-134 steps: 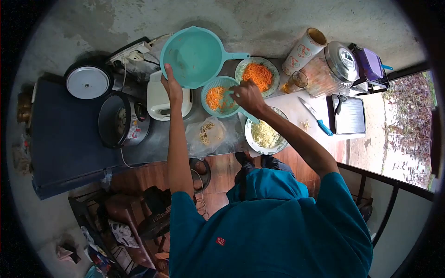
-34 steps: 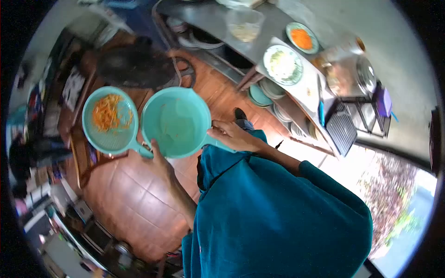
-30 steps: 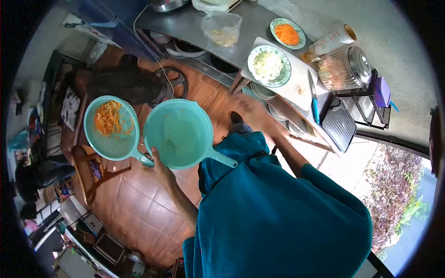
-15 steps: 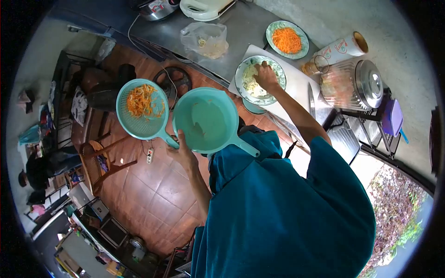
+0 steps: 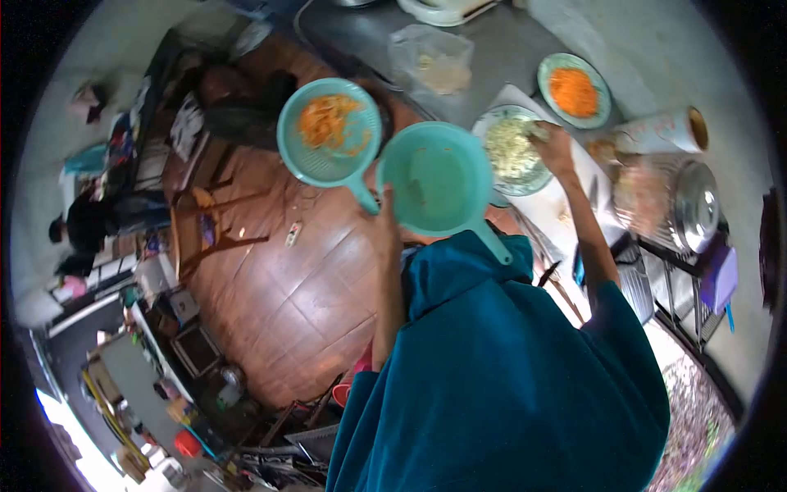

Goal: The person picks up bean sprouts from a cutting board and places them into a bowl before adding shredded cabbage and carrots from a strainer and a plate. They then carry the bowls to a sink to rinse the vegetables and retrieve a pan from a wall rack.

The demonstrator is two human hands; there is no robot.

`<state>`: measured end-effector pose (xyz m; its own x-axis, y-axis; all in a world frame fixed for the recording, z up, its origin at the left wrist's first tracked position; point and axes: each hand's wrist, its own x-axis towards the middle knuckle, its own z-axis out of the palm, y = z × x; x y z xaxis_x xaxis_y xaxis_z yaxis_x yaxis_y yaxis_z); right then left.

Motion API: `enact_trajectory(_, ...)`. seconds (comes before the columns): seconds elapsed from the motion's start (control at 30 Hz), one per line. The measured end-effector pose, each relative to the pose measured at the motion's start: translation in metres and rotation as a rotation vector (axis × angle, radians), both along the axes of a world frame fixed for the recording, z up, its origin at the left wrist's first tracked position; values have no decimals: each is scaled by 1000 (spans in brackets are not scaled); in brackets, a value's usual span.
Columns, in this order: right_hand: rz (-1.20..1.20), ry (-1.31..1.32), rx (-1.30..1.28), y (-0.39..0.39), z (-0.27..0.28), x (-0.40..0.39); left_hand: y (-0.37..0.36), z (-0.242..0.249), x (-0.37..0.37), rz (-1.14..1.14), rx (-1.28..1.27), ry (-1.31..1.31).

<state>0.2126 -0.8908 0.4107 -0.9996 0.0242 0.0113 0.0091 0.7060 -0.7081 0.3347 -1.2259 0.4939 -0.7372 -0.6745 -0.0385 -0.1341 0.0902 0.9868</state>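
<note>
My left hand (image 5: 385, 223) is closed round the handle of a teal colander (image 5: 299, 168), with orange and pale shreds (image 5: 325, 121) inside it. The thumb of that hand lies against the rim of a teal basin with a handle (image 5: 438, 215). A few small bits stick to the basin's inside. My right hand (image 5: 554, 149) is over the right side of a patterned plate (image 5: 533, 182) heaped with pale shredded cabbage (image 5: 512, 148). Its fingers are curled together, with pale shreds at the tips. Beyond the plate, shredded carrot (image 5: 573, 92) lies on another plate (image 5: 604, 107).
A clear plastic bag (image 5: 438, 61) rests on the metal counter (image 5: 500, 49). On the right stand a paper-wrapped roll (image 5: 660, 134), a lidded clear container (image 5: 648, 197) and a purple box (image 5: 719, 275). A wooden chair (image 5: 187, 234) and a person (image 5: 94, 223) are at left.
The view has swung, shifting the scene rightward. My right hand has moved from the middle of the cabbage toward the plate's right side. My left hand still holds the colander.
</note>
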Motion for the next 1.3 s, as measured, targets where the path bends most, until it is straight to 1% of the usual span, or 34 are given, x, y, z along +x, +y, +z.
enact_trajectory(0.03,-36,1,-59,-1,12,1,3,6,-3,-43,37,6)
enact_trajectory(0.07,-26,0,-61,-3,18,1,7,8,-3,-97,88,7)
enact_trajectory(0.2,-68,3,-41,-2,41,5,16,2,-7,-89,119,40)
enact_trajectory(0.23,-95,-14,-28,-1,46,4,13,-2,-8,-93,99,36)
enact_trajectory(0.27,-97,26,21,2,43,1,17,-3,-9,-100,77,29)
enact_trajectory(0.3,-112,20,-10,7,42,2,22,-4,-11,-119,97,33)
enact_trajectory(0.37,-122,73,-21,7,56,5,32,4,-14,-130,88,10)
enact_trajectory(0.4,-129,74,-9,10,59,5,32,-7,-15,-142,18,3)
enact_trajectory(0.47,-145,-1,-94,10,69,5,47,0,-18,-126,36,16)
enact_trajectory(0.5,-146,-3,-89,11,74,5,53,2,-19,-101,43,28)
enact_trajectory(0.57,-137,-22,-102,6,101,8,56,-6,-22,-138,41,37)
enact_trajectory(0.6,-103,21,-213,4,109,10,57,-10,-23,-172,34,52)
enact_trajectory(0.63,-100,19,-211,0,120,11,59,-13,-25,-169,36,51)
enact_trajectory(0.7,11,93,-382,-10,147,14,63,-15,-27,-118,79,31)
enact_trajectory(0.73,44,77,-406,-12,156,15,64,-16,-27,-117,79,30)
enact_trajectory(0.77,42,77,-407,-21,174,19,65,-16,-27,-133,131,69)
enact_trajectory(0.83,34,-91,-266,-42,204,27,70,-19,-28,-156,182,106)
enact_trajectory(0.87,95,-20,-203,-52,201,30,70,-18,-28,-168,206,115)
enact_trajectory(0.9,189,76,-183,-59,185,33,68,-17,-27,-178,229,125)
enact_trajectory(0.97,319,-49,-167,-82,163,40,61,-19,-23,-191,209,102)
enact_trajectory(1.03,447,58,13,-92,151,48,64,-17,-25,-194,186,86)
enact_trajectory(1.07,410,-81,53,-97,161,51,67,-11,-24,-183,203,107)
enact_trajectory(1.13,414,-87,47,-95,153,47,69,1,-23,-162,217,125)
enact_trajectory(1.2,409,-97,44,-92,142,42,70,7,-22,-165,257,72)
enact_trajectory(1.27,346,-35,-105,-93,136,37,69,5,-22,-165,236,86)
enact_trajectory(1.3,346,-37,-105,-92,136,37,69,4,-22,-167,215,104)
